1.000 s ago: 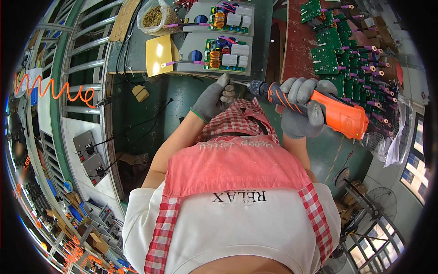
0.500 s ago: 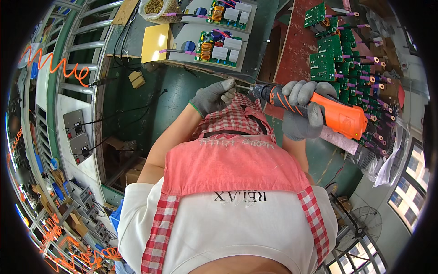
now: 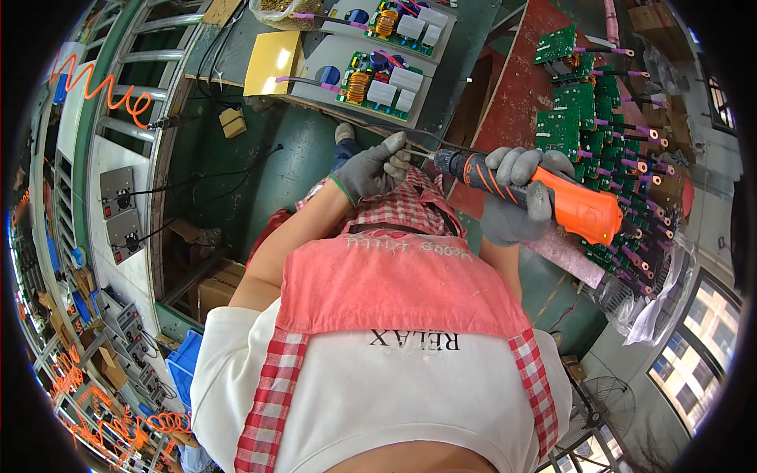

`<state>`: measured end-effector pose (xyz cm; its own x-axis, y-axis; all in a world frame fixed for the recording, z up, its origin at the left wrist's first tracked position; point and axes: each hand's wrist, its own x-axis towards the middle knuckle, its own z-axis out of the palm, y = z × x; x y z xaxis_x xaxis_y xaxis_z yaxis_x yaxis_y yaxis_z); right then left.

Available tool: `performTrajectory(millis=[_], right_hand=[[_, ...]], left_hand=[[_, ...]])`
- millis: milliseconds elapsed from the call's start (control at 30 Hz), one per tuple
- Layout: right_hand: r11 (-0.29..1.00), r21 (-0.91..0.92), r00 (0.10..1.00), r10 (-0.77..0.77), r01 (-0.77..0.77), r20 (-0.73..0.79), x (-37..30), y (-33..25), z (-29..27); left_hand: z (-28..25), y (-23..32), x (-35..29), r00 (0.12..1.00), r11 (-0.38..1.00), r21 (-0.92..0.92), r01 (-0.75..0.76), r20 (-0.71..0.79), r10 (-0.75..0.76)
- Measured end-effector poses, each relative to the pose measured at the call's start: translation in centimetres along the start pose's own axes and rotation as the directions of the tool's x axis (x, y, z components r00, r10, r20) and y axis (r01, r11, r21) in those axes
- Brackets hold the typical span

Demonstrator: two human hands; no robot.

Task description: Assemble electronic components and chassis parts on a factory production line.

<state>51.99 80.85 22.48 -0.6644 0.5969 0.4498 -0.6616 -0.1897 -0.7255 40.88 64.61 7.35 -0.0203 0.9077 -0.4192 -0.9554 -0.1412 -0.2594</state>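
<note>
My right hand [image 3: 516, 197], in a grey glove, is wrapped round an orange and black electric screwdriver [image 3: 587, 206]. The tool lies nearly level, its bit [image 3: 418, 153] pointing left. At the bit's tip my left hand [image 3: 372, 169], gloved too, is pinched closed; whatever sits between its fingertips is too small to make out. Beyond the hands, on the bench, a green circuit board [image 3: 382, 84] with a copper coil and white blocks rests on a grey plate. A second such board [image 3: 404, 27] lies behind it. Beside them is a shiny yellow box [image 3: 272, 65].
A bag of small brass-coloured parts [image 3: 285, 14] stands at the back. Several green boards with purple-ended cables [image 3: 579, 110] crowd a red surface [image 3: 524, 75] on the right. Left are a metal roller rack [image 3: 154, 76] and a coiled orange hose [image 3: 102, 98]. A blue bin [image 3: 184, 366] sits lower left.
The view has shifted slightly, and a shoe now shows below the bench edge. Both hands keep their places at the screwdriver, which sits a little farther left in the picture.
</note>
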Motion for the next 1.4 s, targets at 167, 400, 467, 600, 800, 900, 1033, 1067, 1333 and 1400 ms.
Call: performTrajectory(millis=[167, 400, 467, 600, 800, 900, 1033, 1067, 1333, 1400], right_hand=[[0.998, -0.055, 0.997, -0.024, 0.019, -0.077, 0.2, -0.1, -0.3], [0.997, -0.075, 0.994, -0.041, 0.033, -0.105, -0.6, -0.4, -1.0], [0.996, -0.081, 0.993, -0.036, 0.027, -0.111, -1.0, -0.6, -1.3], [0.994, -0.102, 0.984, -0.049, 0.032, -0.171, -2.2, -0.8, -1.4], [0.995, -0.091, 0.987, -0.042, 0.028, -0.154, -2.3, -0.5, -1.0], [0.996, -0.089, 0.989, -0.035, 0.023, -0.142, -2.2, 0.2, -0.8], [0.999, -0.048, 0.983, -0.028, 0.02, -0.181, -1.3, 1.5, -0.2], [0.992, -0.123, 0.978, -0.054, 0.03, -0.2, -1.2, 2.3, -0.1], [0.957, -0.29, 0.963, -0.068, -0.011, -0.262, 0.5, 8.4, -0.6], [0.971, -0.239, 0.972, -0.037, -0.02, -0.232, 0.5, 9.3, -1.0]], left_hand=[[0.3, 0.7, 0.4, 0.997, 0.999, -0.04, -0.006, -0.077, 0.003], [0.7, 0.2, 0.6, 0.994, 0.999, 0.032, -0.009, -0.109, 0.012], [0.3, 0.1, 0.7, 0.992, 1.0, 0.018, 0.016, -0.123, -0.014], [-0.3, 0.0, 1.0, 0.986, 0.988, -0.064, 0.139, -0.082, -0.144], [-1.4, 0.8, 0.8, 0.979, 0.978, 0.072, 0.198, -0.065, -0.193], [-1.3, 0.7, 0.6, 0.989, 0.989, 0.083, 0.124, -0.096, -0.116], [-0.5, 0.6, 0.0, 0.988, 0.993, 0.041, 0.109, -0.114, -0.104], [0.7, 0.4, -0.3, 0.979, 0.977, 0.202, 0.07, -0.201, -0.029], [-3.3, 5.6, 1.6, 0.845, 0.441, 0.891, -0.108, -0.151, 0.513], [-3.8, 6.2, 2.9, 0.802, 0.458, 0.882, -0.109, -0.194, 0.565]])
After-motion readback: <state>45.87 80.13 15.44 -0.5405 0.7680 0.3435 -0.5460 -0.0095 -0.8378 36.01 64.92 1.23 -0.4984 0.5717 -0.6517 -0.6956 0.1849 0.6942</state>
